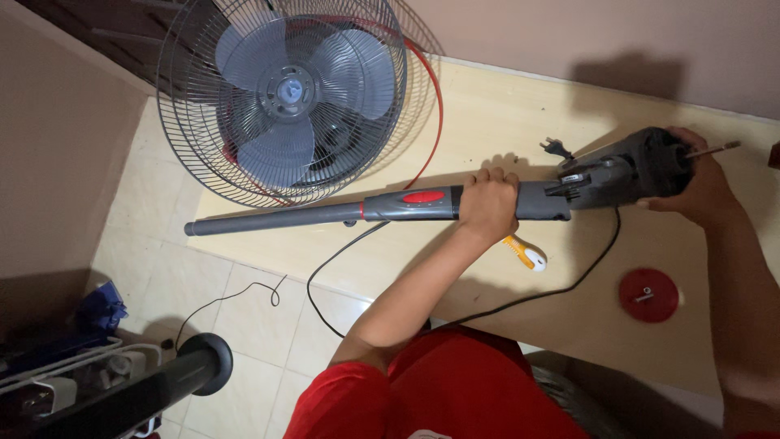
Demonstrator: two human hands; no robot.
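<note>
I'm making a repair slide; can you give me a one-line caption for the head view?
Left hand grips the grey fan pole, right hand cups the motor housing beside the blade cage.

top: red short-sleeved shirt | forearms: bare, no sleeves | hands (pixel 487 203): no gloves, no rings

Grey fan pole (pixel 325 213) with red button (pixel 423 197), grey blades (pixel 286 89), red cap (pixel 648 294), black cord (pixel 520 302), beige table (pixel 504 114).
</note>
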